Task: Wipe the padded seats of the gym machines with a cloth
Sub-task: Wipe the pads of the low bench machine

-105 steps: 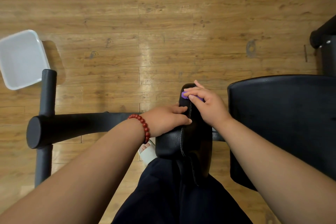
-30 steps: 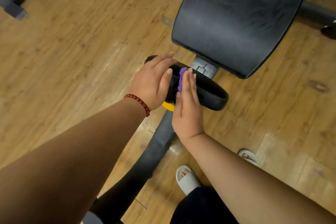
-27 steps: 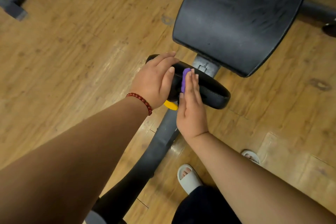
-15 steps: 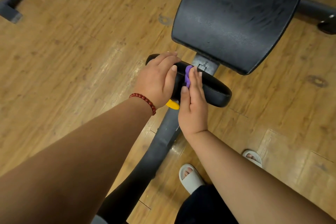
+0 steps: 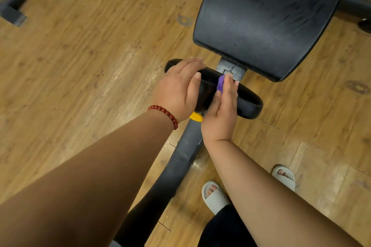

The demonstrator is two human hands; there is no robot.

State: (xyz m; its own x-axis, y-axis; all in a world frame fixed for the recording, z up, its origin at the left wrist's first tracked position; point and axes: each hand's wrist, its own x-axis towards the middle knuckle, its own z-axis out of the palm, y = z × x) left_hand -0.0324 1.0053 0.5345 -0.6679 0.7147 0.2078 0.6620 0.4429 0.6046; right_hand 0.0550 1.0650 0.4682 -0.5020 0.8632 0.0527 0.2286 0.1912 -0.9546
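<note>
The left hand (image 5: 178, 90), a red bead bracelet (image 5: 164, 113) at its wrist, lay over the left end of the small pad (image 5: 249, 102), its fingers curved down over the pad's far edge and its thumb stretched along the top; the right hand (image 5: 220, 114) lay flat across the middle of the same pad, fingers straight and close together, pressing a purple cloth (image 5: 220, 84) against the pad near its far edge, just in front of the grey bracket (image 5: 230, 68); beyond the bracket stood the large padded seat (image 5: 267, 20); a yellow knob (image 5: 195, 116) showed between the wrists, above the dark frame tube (image 5: 176, 166); two pale slippers (image 5: 215, 196) stood on the wooden floor (image 5: 80, 66).
</note>
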